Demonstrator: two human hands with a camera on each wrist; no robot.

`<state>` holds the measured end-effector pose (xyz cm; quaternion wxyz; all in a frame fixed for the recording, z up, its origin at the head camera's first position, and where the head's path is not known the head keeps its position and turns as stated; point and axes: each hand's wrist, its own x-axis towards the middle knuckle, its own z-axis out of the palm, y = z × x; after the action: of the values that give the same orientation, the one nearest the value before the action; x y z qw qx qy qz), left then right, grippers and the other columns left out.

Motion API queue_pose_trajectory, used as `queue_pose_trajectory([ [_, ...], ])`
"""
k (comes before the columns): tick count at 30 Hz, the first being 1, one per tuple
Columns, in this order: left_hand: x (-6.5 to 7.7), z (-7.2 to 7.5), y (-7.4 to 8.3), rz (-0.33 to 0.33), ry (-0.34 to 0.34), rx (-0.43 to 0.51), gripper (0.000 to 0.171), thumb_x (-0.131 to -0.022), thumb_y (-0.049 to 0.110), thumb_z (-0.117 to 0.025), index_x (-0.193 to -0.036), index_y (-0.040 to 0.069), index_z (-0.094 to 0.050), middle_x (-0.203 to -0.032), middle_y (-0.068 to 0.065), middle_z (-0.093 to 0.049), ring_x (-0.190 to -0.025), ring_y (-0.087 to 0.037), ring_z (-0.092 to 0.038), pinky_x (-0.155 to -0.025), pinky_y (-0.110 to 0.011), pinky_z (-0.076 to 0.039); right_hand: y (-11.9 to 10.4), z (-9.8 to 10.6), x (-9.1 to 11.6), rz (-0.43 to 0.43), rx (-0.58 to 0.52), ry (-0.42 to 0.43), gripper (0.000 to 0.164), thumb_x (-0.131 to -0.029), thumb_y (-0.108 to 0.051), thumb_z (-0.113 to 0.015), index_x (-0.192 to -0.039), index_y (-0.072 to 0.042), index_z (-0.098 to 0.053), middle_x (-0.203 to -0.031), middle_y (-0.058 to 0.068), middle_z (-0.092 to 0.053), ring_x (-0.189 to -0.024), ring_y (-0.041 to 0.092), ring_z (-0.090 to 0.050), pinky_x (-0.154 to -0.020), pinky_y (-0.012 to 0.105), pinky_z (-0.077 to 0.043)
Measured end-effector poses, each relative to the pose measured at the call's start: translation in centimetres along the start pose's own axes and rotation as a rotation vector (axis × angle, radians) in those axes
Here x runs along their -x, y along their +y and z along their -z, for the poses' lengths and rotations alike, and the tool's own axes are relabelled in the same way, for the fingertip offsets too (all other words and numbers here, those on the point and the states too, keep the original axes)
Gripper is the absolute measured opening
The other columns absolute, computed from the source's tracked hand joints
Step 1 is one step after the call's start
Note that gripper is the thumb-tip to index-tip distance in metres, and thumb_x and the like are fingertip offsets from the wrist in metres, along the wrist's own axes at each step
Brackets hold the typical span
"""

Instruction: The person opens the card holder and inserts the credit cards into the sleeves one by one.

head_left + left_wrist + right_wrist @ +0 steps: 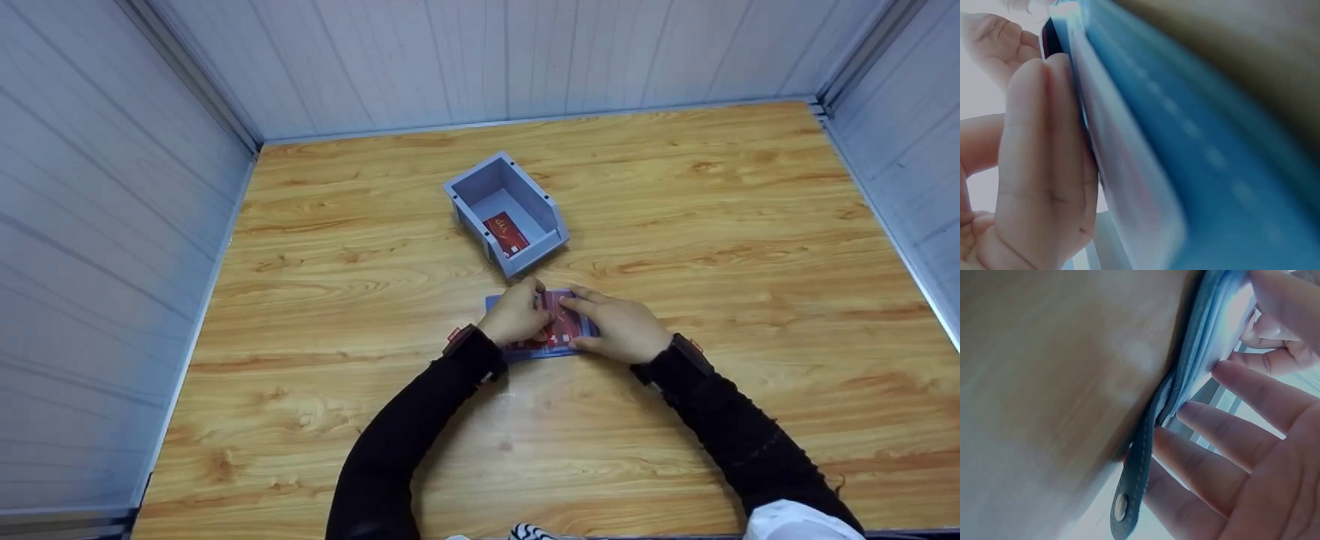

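A blue card wallet (pixel 492 302) lies spread on the wooden table, with red cards (pixel 564 322) showing in its clear pockets. My left hand (pixel 516 313) lies over its left half, fingers bent and pinching a red card (pixel 1050 40) near the middle; much of that card is hidden. My right hand (pixel 626 328) rests on the right half, thumb and fingers spread over the pocket. In the right wrist view its straight fingers touch the wallet edge, beside a strap (pixel 1139 467) with a metal snap.
Just beyond the wallet stands a grey plastic bin (pixel 517 166) with a red card (pixel 506 233) lying inside. The wooden table (pixel 337 300) is bounded by pale panel walls (pixel 510 60) at the back and both sides.
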<state>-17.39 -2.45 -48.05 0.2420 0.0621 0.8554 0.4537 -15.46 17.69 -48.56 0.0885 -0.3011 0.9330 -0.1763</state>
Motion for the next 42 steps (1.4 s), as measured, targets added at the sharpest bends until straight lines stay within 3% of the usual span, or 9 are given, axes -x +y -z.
queue_pose_trajectory([
  [7, 0.1, 0.0, 0.2, -0.01, -0.012, -0.014, 0.043, -0.091, 0.005, -0.059, -0.131, -0.004, -0.046, -0.077, -0.005, -0.061, -0.054, -0.011, -0.063, -0.04, -0.02, -0.046, -0.1, -0.1, -0.1, 0.011, -0.01, 0.008, 0.068, -0.083, -0.038, -0.076, -0.142, -0.011, -0.052, -0.148, 0.02, -0.047, -0.126, 0.038, -0.055, -0.096, 0.055, -0.05],
  [15, 0.5, 0.1, 0.2, -0.048, 0.008, -0.075, 0.045, -0.09, 0.008, -0.06, -0.132, -0.005, -0.049, -0.069, 0.002, -0.056, -0.047, -0.007, -0.05, -0.039, -0.019, -0.038, -0.1, -0.3, -0.1, 0.009, -0.005, 0.024, 0.066, -0.083, -0.037, -0.076, -0.139, -0.01, -0.054, -0.146, 0.02, -0.049, -0.124, 0.037, -0.057, -0.096, 0.054, -0.05],
  [20, 0.6, 0.3, 0.1, -0.089, 0.033, -0.143, 0.045, -0.09, 0.01, -0.062, -0.131, -0.006, -0.052, -0.076, 0.0, -0.058, -0.057, -0.008, -0.052, -0.05, -0.021, -0.044, 0.0, -0.3, -0.1, 0.001, -0.014, 0.013, 0.067, -0.083, -0.037, -0.076, -0.14, -0.01, -0.054, -0.147, 0.021, -0.048, -0.124, 0.038, -0.056, -0.098, 0.054, -0.049],
  [24, 0.8, 0.3, 0.1, -0.113, 0.066, -0.215, 0.049, -0.089, 0.013, -0.063, -0.134, -0.005, -0.052, -0.107, -0.013, -0.063, -0.086, -0.018, -0.059, -0.078, -0.03, -0.054, 0.0, -0.2, -0.2, 0.0, -0.012, 0.007, 0.067, -0.083, -0.037, -0.076, -0.14, -0.01, -0.054, -0.147, 0.021, -0.047, -0.126, 0.039, -0.055, -0.099, 0.054, -0.048],
  [27, 1.3, 0.2, 0.2, -0.124, 0.113, -0.279, 0.054, -0.088, 0.016, -0.064, -0.138, -0.001, -0.051, -0.128, -0.018, -0.054, -0.108, -0.024, -0.055, -0.098, -0.037, -0.049, 0.0, -0.2, -0.1, -0.005, -0.01, 0.001, 0.068, -0.083, -0.037, -0.076, -0.141, -0.01, -0.053, -0.148, 0.022, -0.046, -0.126, 0.04, -0.055, -0.1, 0.054, -0.048],
  [33, 2.6, -0.4, 0.0, -0.189, 0.194, -0.509, 0.061, -0.088, 0.026, -0.069, -0.141, 0.002, -0.049, -0.139, -0.02, -0.049, -0.129, -0.037, -0.046, -0.105, -0.048, -0.046, -0.1, 0.0, -0.1, -0.021, -0.01, -0.011, 0.069, -0.082, -0.037, -0.076, -0.141, -0.011, -0.053, -0.149, 0.021, -0.044, -0.126, 0.042, -0.054, -0.101, 0.056, -0.046],
  [37, 3.4, -0.9, -0.5, -0.204, 0.176, -0.654, 0.069, -0.085, 0.032, -0.073, -0.141, 0.002, -0.048, -0.145, -0.022, -0.045, -0.134, -0.044, -0.042, -0.106, -0.053, -0.045, -0.1, 0.0, -0.2, -0.022, -0.017, -0.015, 0.068, -0.082, -0.037, -0.076, -0.141, -0.01, -0.053, -0.149, 0.021, -0.044, -0.128, 0.042, -0.052, -0.104, 0.055, -0.045],
  [42, 3.8, -1.0, -1.2, -0.201, 0.159, -0.722, 0.071, -0.084, 0.035, -0.074, -0.141, 0.001, -0.048, -0.148, -0.021, -0.044, -0.136, -0.045, -0.04, -0.108, -0.053, -0.043, 0.0, 0.0, -0.2, -0.004, -0.02, -0.006, 0.067, -0.082, -0.035, -0.077, -0.139, -0.009, -0.054, -0.148, 0.023, -0.045, -0.13, 0.041, -0.051, -0.105, 0.054, -0.044],
])
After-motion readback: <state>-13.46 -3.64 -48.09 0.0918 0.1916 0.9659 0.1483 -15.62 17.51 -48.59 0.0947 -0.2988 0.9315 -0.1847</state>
